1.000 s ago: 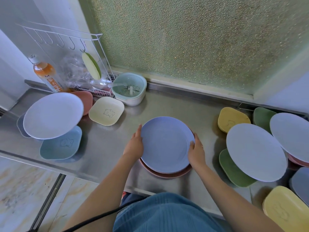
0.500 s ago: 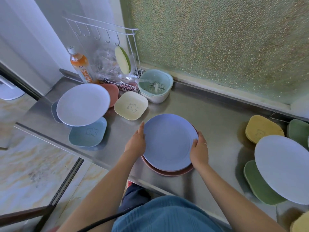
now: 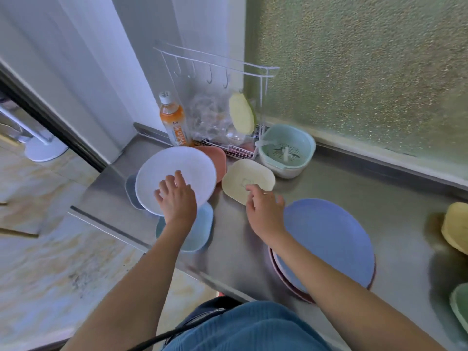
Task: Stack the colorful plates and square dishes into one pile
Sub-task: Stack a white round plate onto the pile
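Stacking has barely begun: only a blue plate (image 3: 329, 239) on a pink plate (image 3: 291, 285) sits by the right hand (image 3: 266, 211), loose-fingered over the cream dish (image 3: 248, 181), while the left hand (image 3: 177, 198), fingers spread, touches the white plate (image 3: 174, 173) above a light-blue dish (image 3: 195, 234).

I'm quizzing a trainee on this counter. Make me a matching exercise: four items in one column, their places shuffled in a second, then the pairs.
Items:
1. white round plate
2. purple round plate
3. cream square dish
4. orange drink bottle

Places:
A. on top of a pink plate
B. standing by the wire rack
C. under the left hand
D. just beyond the right hand

Pairs: 1-C, 2-A, 3-D, 4-B
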Demonstrator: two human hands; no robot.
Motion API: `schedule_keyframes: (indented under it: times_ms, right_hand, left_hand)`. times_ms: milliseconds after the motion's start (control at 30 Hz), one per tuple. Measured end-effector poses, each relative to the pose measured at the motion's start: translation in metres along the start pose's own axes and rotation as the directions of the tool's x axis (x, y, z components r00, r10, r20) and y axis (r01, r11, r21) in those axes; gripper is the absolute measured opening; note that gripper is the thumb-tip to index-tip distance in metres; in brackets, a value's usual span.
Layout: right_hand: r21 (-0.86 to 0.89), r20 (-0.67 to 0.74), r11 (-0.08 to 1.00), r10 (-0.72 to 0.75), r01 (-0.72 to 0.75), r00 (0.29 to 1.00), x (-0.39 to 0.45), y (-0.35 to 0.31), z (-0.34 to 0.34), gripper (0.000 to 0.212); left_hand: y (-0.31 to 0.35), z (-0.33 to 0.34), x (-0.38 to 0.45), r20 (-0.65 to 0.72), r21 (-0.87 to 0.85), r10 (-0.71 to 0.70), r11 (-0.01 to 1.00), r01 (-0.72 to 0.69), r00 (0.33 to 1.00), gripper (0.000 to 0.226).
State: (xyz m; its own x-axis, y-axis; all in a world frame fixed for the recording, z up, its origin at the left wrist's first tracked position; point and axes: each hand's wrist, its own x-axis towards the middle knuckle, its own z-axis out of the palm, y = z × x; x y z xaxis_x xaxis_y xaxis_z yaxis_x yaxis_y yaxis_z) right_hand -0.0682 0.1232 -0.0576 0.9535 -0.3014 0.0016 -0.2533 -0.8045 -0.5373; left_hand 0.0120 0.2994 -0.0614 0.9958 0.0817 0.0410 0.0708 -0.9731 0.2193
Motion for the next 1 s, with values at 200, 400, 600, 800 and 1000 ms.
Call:
schedule_keyframes:
  times_ms: [200, 400, 600, 800, 1000]
  right_hand:
    - [0.156, 0.258, 0.983, 0.057, -0.099, 0.965, 0.033, -0.046, 0.047, 0.038]
    - [0.367, 0.380, 0.848, 0.239, -0.383, 0.894, 0.055, -0.070, 0.072, 0.020]
    - [0.452, 0.340, 0.722, 0.403, -0.523, 0.850, 0.065, -0.078, 0.079, 0.036]
    - [0.426, 0.252, 0.812, 0.316, -0.398, 0.915, 0.056, -0.055, 0.058, 0.040]
    - [0.436, 0.237, 0.783, 0.376, -0.444, 0.896, 0.033, -0.005, 0.025, 0.035]
  left_hand:
    - [-0.070, 0.003, 0.030, 0.173, -0.040, -0.218, 0.973, 0.228, 0.960, 0.059]
    - [-0.084, 0.004, 0.034, 0.181, -0.205, -0.192, 0.952, 0.227, 0.965, 0.056]
    - [-0.088, 0.002, 0.034, 0.165, -0.260, -0.204, 0.935, 0.242, 0.965, 0.054]
    - [-0.090, -0.001, 0.034, 0.113, -0.339, -0.234, 0.904, 0.259, 0.966, 0.035]
    - [-0.064, -0.004, 0.029, 0.173, -0.380, -0.163, 0.899, 0.219, 0.971, 0.029]
